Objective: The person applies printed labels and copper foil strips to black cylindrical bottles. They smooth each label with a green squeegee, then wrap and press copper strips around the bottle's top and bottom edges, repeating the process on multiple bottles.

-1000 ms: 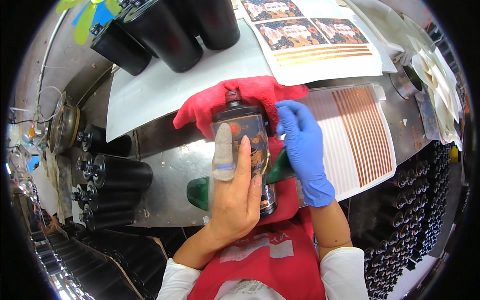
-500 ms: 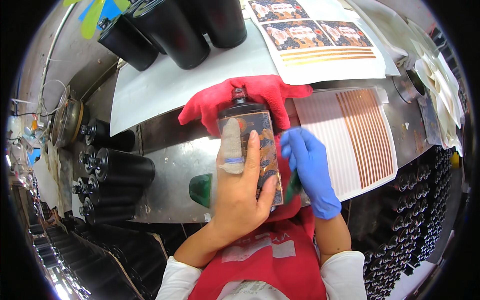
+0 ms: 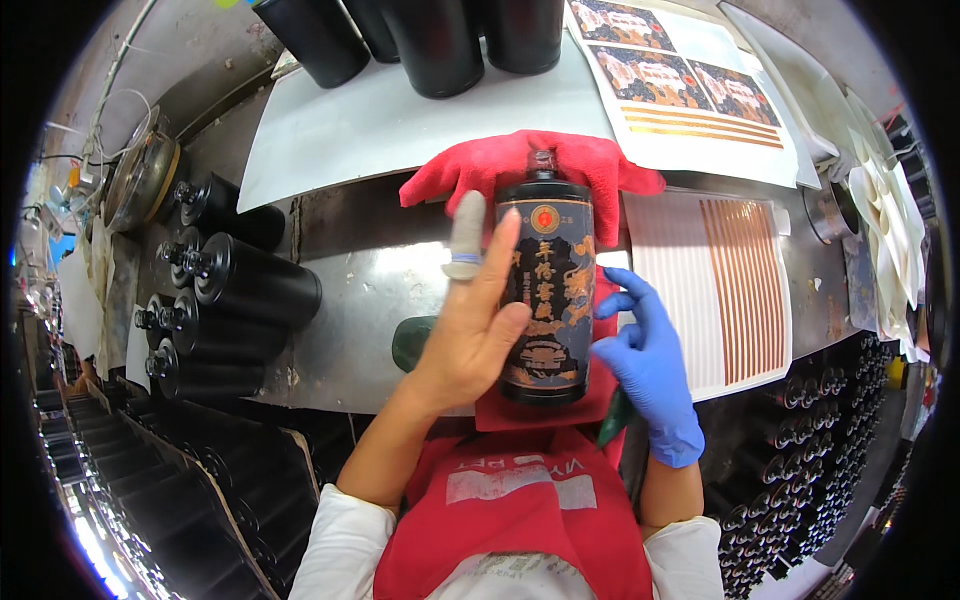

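a bottle (image 3: pixel 547 300) with a dark, copper-patterned label lies on its back on a red cloth (image 3: pixel 460 170), label up, neck pointing away from the person. under it runs a grey metal bench (image 3: pixel 350 240), scuffed and shiny with light. the left hand (image 3: pixel 450 340), a knitted cover on one finger, has its fingers straight and apart, the bare forefinger and thumb over the bottle's left edge. the right hand (image 3: pixel 645 365), in a blue glove, is half curled just beside the bottle's right side; a green tool (image 3: pixel 616 418) pokes out below it, and whether the hand grips it i cannot tell. a green block (image 3: pixel 412 342) sits on the metal near the left wrist.

farther back, black bottles (image 3: pixel 435 45) stand on a pale board (image 3: pixel 420 150), next to a printed sheet (image 3: pixel 690 150). a striped sheet (image 3: pixel 670 280) lies right of the bottle. more bottles (image 3: pixel 255 290) cluster at the bench's left end, near a round glass dish (image 3: pixel 140 190). dense rows of dark bottles (image 3: pixel 800 440) fill the space beyond the right edge.
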A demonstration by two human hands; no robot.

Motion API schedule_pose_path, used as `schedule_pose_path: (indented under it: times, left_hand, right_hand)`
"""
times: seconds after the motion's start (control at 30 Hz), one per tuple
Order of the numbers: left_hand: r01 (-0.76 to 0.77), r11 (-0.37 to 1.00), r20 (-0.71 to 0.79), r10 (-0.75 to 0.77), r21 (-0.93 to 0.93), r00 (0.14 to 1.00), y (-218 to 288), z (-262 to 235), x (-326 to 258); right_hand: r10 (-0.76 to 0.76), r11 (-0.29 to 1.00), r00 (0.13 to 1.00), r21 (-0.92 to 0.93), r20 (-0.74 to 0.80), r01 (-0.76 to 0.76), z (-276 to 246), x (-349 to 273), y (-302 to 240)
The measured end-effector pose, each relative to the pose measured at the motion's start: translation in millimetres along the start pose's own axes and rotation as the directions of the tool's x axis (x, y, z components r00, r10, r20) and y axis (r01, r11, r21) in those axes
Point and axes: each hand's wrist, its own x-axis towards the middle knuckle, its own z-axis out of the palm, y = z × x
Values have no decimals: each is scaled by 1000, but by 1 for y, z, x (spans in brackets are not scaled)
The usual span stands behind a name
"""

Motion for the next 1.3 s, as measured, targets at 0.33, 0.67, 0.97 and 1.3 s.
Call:
schedule_pose_path:
  times: [0.33, 0.67, 0.97, 1.3]
  left_hand:
    - [105, 884, 70, -82, -455, 994, -19, 15, -5]
    - [140, 916, 55, -128, -376, 990, -15, 14, -3]
    - [215, 942, 120, -190, -258, 974, -13, 6, 0]
    - [150, 966, 108, -129, -209, 986, -9, 3, 1]
  right_hand:
    - [154, 987, 965, 12, 214, -160, -13, 7, 6]
    - [-256, 846, 952, -438, 168, 304, 19, -17, 11]
    - [-187, 857, 962, -445, 201, 259, 6, 15, -32]
    - [-260, 915, 941, -258, 216, 312, 6, 36, 12]
